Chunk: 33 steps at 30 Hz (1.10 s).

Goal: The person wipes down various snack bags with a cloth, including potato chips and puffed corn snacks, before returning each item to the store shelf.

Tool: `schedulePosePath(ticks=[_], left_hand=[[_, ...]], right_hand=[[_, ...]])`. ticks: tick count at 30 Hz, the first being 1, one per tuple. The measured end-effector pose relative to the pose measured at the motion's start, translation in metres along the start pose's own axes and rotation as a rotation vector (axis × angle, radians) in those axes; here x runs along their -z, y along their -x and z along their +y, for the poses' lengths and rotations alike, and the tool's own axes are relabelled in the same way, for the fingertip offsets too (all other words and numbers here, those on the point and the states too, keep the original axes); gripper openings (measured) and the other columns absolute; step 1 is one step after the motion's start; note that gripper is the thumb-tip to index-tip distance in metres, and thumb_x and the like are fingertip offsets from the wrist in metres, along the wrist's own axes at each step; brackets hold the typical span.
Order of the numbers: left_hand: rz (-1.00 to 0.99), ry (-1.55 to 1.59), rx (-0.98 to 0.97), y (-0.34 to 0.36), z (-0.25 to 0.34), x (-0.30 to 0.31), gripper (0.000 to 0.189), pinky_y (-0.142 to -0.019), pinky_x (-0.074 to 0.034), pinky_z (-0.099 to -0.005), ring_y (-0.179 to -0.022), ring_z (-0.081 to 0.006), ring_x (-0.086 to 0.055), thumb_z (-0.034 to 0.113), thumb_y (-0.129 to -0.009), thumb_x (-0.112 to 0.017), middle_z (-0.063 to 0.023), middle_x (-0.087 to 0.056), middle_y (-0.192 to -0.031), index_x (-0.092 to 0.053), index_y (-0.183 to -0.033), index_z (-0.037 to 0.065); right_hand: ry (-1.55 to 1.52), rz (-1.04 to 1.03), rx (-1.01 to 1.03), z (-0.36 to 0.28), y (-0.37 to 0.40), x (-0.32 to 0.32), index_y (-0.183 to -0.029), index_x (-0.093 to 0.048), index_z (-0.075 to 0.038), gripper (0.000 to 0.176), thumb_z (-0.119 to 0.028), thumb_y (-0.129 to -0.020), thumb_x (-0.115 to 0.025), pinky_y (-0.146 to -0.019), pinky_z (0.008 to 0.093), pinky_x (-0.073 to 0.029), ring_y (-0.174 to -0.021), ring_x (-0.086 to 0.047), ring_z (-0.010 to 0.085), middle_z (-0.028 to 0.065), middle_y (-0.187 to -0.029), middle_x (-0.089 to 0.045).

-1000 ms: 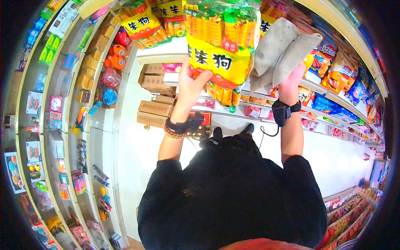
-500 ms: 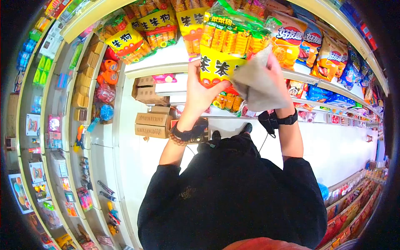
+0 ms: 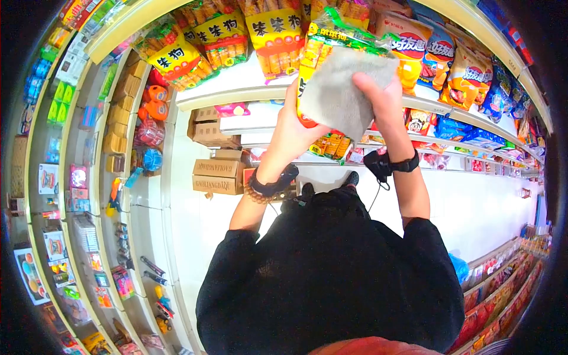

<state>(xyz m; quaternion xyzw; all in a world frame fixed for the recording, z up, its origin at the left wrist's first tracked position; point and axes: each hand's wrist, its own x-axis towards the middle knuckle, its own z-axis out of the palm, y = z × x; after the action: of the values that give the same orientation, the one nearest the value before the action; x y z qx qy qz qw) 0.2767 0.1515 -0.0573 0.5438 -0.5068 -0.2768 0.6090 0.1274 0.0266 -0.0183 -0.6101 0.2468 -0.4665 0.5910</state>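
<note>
A yellow-and-green snack bag (image 3: pixel 317 40) is held up in front of the shelf by my left hand (image 3: pixel 292 129), whose thumb lies across its lower front and whose fingers go behind its left edge. My right hand (image 3: pixel 381 97) grips a grey cloth (image 3: pixel 338 89), thumb on top, and the cloth lies spread against the front of the bag. Most of the bag's printed label is hidden under it. Below the cloth, the bag's lower end with orange snack sticks shows through clear plastic.
Similar snack bags (image 3: pixel 277 41) stand on the shelf behind, with chip bags (image 3: pixel 408 50) to the right. A white shelf edge (image 3: pixel 236 94) runs just below. Cardboard boxes (image 3: pixel 218 176) sit on the floor at left, and tall shelving (image 3: pixel 127 195) lines the left side.
The grey cloth has moved up and left and spread flat over the bag's label. The held bag has shifted slightly right, uncovering more of the shelf bag behind it.
</note>
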Motion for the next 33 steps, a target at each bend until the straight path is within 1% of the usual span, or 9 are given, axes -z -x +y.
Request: schedulePosePath(ticks=[5, 9, 12, 15, 19, 22, 25, 28, 33], left_hand=[[-0.018, 0.015, 0.034, 0.004, 0.011, -0.002, 0.092, -0.095, -0.046, -0.0339, -0.113, -0.0197, -0.056, 0.011, -0.066, -0.085, -0.0149, -0.057, -0.123, -0.031, -0.140, 0.000], [-0.042, 0.062, 0.066, 0.008, 0.008, -0.001, 0.091, -0.094, -0.047, -0.0331, -0.112, -0.0188, -0.057, 0.011, -0.067, -0.085, -0.0154, -0.058, -0.122, -0.032, -0.139, -0.001], [-0.018, 0.070, 0.028, 0.009, 0.002, -0.001, 0.089, -0.094, -0.047, -0.0331, -0.112, -0.0185, -0.056, 0.011, -0.067, -0.085, -0.0152, -0.057, -0.122, -0.033, -0.139, -0.001], [0.013, 0.092, 0.000, 0.007, -0.003, -0.001, 0.087, -0.095, -0.046, -0.0332, -0.112, -0.0184, -0.056, 0.010, -0.067, -0.084, -0.0148, -0.057, -0.122, -0.034, -0.137, -0.002], [0.043, 0.169, 0.002, 0.001, 0.001, -0.003, 0.084, -0.096, -0.045, -0.0335, -0.113, -0.0187, -0.055, 0.007, -0.067, -0.083, -0.0131, -0.057, -0.123, -0.036, -0.136, -0.001], [0.081, 0.160, -0.061, -0.004, -0.002, -0.001, 0.079, -0.096, -0.045, -0.0335, -0.113, -0.0185, -0.055, 0.001, -0.068, -0.081, -0.0108, -0.056, -0.123, -0.038, -0.135, 0.002], [0.119, 0.084, -0.132, -0.012, 0.007, 0.003, 0.077, -0.094, -0.047, -0.0319, -0.109, -0.0172, -0.057, -0.003, -0.068, -0.079, -0.0095, -0.057, -0.121, -0.039, -0.134, 0.002], [0.084, 0.376, -0.025, -0.014, 0.001, 0.009, 0.072, -0.090, -0.049, -0.0306, -0.105, -0.0158, -0.059, -0.005, -0.071, -0.076, -0.0087, -0.059, -0.117, -0.040, -0.133, 0.001], [0.130, 0.467, 0.026, -0.013, 0.002, 0.007, 0.060, -0.088, -0.050, -0.0296, -0.101, -0.0149, -0.060, -0.004, -0.076, -0.073, -0.0079, -0.060, -0.114, -0.043, -0.128, 0.001]], right_hand=[[-0.105, 0.026, 0.065, -0.016, -0.016, -0.001, -0.133, -0.041, 0.000, 0.068, -0.022, -0.079, -0.076, -0.095, 0.0309, -0.044, -0.110, -0.056, 0.0163, 0.0105, -0.122, -0.059], [-0.082, 0.062, 0.102, -0.016, -0.022, -0.002, -0.141, -0.034, 0.002, 0.080, -0.024, -0.079, -0.077, -0.098, 0.0319, -0.043, -0.112, -0.056, 0.0193, 0.0118, -0.122, -0.058], [-0.135, 0.053, 0.108, -0.017, -0.022, -0.005, -0.141, -0.034, 0.001, 0.079, -0.025, -0.079, -0.076, -0.097, 0.0317, -0.043, -0.111, -0.056, 0.0185, 0.0112, -0.123, -0.058], [-0.180, 0.037, 0.075, -0.015, -0.020, -0.007, -0.135, -0.043, 0.000, 0.067, -0.024, -0.080, -0.075, -0.094, 0.0315, -0.045, -0.107, -0.057, 0.0171, 0.0094, -0.118, -0.060], [-0.023, -0.090, 0.037, -0.003, -0.009, -0.006, -0.119, -0.056, -0.002, 0.047, -0.022, -0.081, -0.075, -0.089, 0.0310, -0.048, -0.099, -0.061, 0.0147, 0.0061, -0.108, -0.065], [-0.020, -0.133, -0.101, -0.002, 0.006, -0.014, -0.120, -0.055, -0.003, 0.050, -0.021, -0.079, -0.077, -0.089, 0.0310, -0.048, -0.100, -0.061, 0.0145, 0.0065, -0.109, -0.064], [0.036, -0.178, -0.099, 0.015, 0.019, -0.011, -0.125, -0.051, -0.001, 0.055, -0.020, -0.080, -0.077, -0.091, 0.0326, -0.048, -0.102, -0.061, 0.0164, 0.0080, -0.114, -0.063], [0.126, -0.233, -0.201, 0.026, 0.032, -0.001, -0.129, -0.049, -0.001, 0.057, -0.018, -0.081, -0.075, -0.092, 0.0335, -0.048, -0.106, -0.060, 0.0172, 0.0098, -0.117, -0.062], [0.072, -0.246, -0.292, 0.026, 0.060, -0.002, -0.128, -0.050, -0.001, 0.060, -0.018, -0.078, -0.078, -0.090, 0.0332, -0.049, -0.103, -0.060, 0.0166, 0.0092, -0.115, -0.063]])
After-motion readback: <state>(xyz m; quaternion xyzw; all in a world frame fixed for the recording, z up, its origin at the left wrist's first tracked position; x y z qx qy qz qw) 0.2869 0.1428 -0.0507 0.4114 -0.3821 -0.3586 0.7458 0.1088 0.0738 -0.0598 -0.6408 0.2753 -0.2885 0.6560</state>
